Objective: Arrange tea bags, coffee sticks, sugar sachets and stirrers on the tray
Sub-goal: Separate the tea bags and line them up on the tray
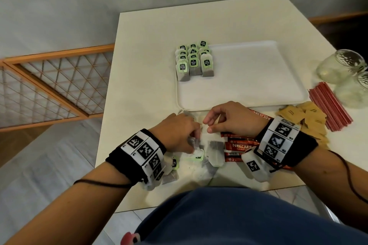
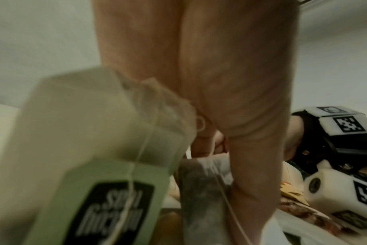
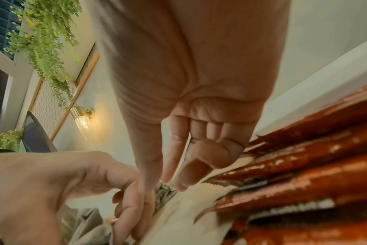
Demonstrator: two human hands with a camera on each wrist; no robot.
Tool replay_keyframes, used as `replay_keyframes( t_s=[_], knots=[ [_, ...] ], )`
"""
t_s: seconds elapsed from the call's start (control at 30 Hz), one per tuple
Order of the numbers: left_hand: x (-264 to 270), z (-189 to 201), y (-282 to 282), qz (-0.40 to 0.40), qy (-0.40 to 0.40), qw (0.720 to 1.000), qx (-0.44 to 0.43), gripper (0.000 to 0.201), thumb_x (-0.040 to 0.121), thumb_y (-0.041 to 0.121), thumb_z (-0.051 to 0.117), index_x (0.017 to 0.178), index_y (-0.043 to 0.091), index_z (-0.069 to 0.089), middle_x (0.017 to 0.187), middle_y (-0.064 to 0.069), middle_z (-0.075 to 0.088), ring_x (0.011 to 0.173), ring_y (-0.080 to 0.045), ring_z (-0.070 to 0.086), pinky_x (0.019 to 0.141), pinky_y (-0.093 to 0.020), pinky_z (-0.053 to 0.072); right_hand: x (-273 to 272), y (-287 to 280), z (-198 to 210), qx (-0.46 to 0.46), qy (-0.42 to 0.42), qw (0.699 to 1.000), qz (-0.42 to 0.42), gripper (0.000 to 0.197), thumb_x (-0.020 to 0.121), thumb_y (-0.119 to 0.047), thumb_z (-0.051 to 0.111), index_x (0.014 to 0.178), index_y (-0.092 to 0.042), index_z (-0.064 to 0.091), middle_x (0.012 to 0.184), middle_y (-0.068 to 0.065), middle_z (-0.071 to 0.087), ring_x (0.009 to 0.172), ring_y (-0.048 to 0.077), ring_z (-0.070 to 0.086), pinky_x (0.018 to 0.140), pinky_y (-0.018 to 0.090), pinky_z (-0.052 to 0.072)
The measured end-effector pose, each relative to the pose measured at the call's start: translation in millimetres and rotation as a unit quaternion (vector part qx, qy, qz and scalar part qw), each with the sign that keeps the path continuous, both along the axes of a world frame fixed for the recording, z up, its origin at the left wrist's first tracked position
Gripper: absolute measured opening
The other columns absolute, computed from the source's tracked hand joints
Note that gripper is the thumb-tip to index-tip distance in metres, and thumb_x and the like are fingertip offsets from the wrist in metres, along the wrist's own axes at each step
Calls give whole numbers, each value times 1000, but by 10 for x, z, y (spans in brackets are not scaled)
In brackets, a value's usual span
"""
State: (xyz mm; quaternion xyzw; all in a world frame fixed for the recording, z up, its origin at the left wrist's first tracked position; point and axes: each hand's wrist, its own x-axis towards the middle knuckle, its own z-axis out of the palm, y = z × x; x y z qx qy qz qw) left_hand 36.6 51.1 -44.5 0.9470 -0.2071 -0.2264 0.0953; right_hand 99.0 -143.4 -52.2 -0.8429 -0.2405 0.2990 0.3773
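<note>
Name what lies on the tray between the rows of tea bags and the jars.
Nothing: the head view shows bare tray from the tea bags across to the jars.

Coffee sticks [image 1: 238,146], lower centre: "NESCAFE"
Coffee stick [image 1: 260,114], right of centre: "NESCAFE"
Tea tags [image 1: 194,61], upper centre: print too blurred to read

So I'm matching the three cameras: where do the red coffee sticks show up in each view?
Head: coffee sticks at lower centre, under the right hand.
Left wrist: not clearly in view; only blurred packaging at the lower right.
Right wrist: glossy red, filling the right side.
Shared landmark: the left hand.
</note>
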Motion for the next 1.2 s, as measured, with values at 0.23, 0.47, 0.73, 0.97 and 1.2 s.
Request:
replay_keyframes(
  t_s=[0.23,0.47,0.73,0.97,1.2],
  knots=[
    [16,-18,-43,12,27,1000,10,39,79,35,69,113,28,54,81,14,54,95,-12,56,83,-30,26,2,-23,-17,7,2,1000,-6,25,74,-23,83,96,-23,73,90,-3,72,62,2,62,65,15,49],
    [54,-33,-98,-16,39,998,47,23,77,38,68,89,21,59,87,5,58,86,-13,43,89,-35,26,-20,-70,-40,30,3,999,-30,22,76,-23,81,96,-23,73,91,-1,72,61,1,62,66,15,48],
    [196,229,69,143,168,939,-263,32,81,29,74,107,21,58,103,-4,67,97,-23,64,85,-38,51,-56,-164,11,135,-31,990,-32,53,75,6,69,115,-28,63,94,-2,66,67,13,59,69,30,52],
    [322,342,125,214,271,835,-428,53,85,15,67,130,-3,47,130,-25,58,117,-33,60,102,-46,45,-73,-98,140,263,-61,962,-30,50,74,-8,78,118,-27,63,100,-8,65,80,28,61,75,39,52],
    [288,298,21,324,307,735,-510,48,95,6,55,141,9,41,95,-4,64,76,-14,60,65,-26,48,-31,-38,184,253,-32,963,-86,25,77,6,73,92,-14,74,82,11,71,71,21,67,70,30,53]
  ],
)
